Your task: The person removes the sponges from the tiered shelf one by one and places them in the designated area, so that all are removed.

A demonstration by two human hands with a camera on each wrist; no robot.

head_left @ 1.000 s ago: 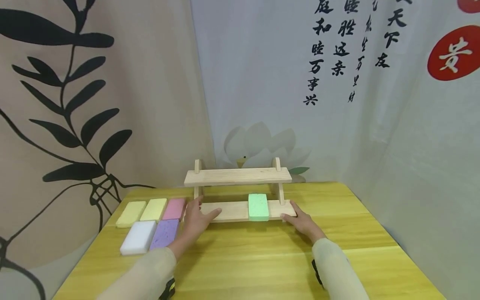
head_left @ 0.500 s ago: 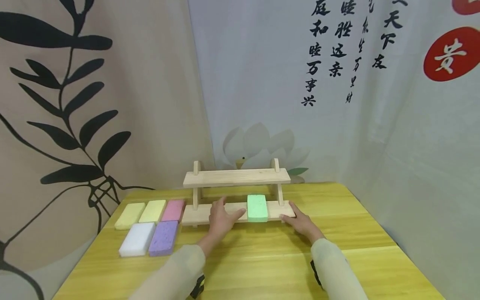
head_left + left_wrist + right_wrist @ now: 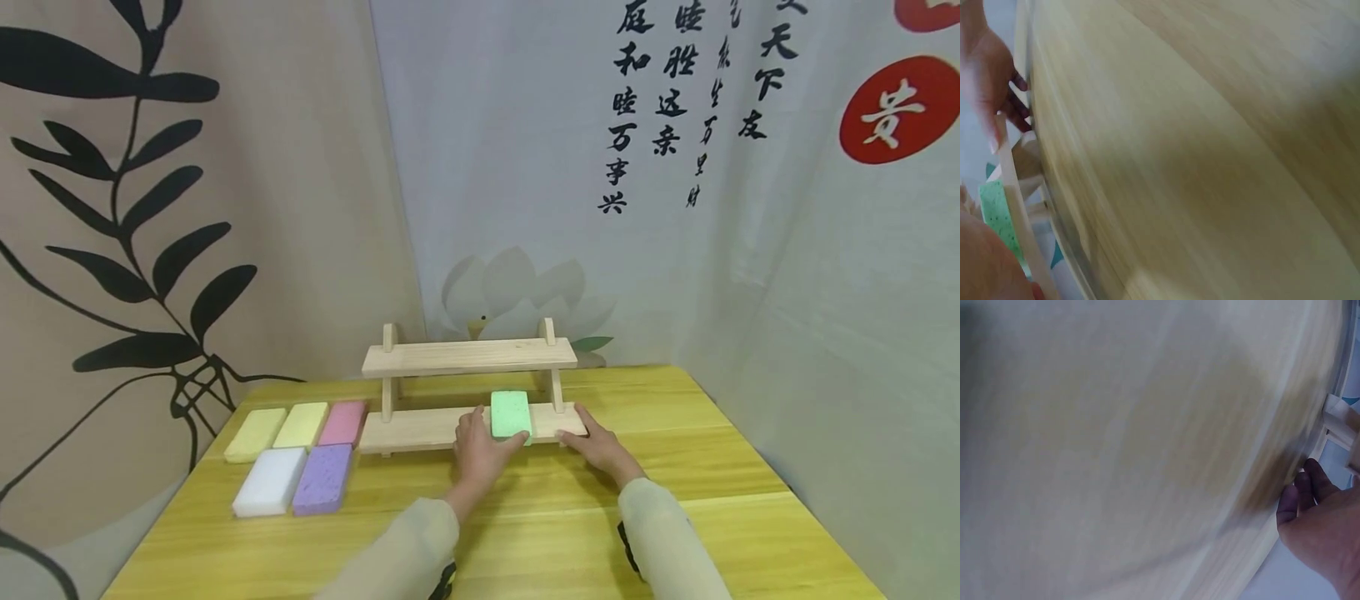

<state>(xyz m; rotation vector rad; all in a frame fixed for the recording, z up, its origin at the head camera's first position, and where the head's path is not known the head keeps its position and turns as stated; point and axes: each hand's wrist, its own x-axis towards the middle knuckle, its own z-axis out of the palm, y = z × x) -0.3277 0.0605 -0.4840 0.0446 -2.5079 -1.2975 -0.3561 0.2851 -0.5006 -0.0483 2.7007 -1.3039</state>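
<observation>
A green sponge [image 3: 511, 414] stands on the lower board of a two-tier wooden rack [image 3: 420, 429], near its right end. Beside the sponge is my left hand [image 3: 480, 454], fingers at its left side and thumb in front of its lower right corner; how firmly it touches cannot be told. My right hand [image 3: 603, 450] grips the right end of the lower board, thumb on the front edge. In the left wrist view the pores of the green sponge [image 3: 1000, 215] show. The right wrist view has the right hand [image 3: 1322, 531] at its right edge, with curled fingers.
Left of the rack lie two yellow sponges [image 3: 257, 435] and a pink sponge [image 3: 343, 423] in a back row. A white sponge [image 3: 271, 482] and a purple sponge [image 3: 323, 479] lie before them. A printed curtain [image 3: 322, 208] hangs behind the table [image 3: 555, 533].
My left hand has moved right along the lower board, from its left end to the green sponge. The right hand has kept its hold on the right end. The view has shifted slightly.
</observation>
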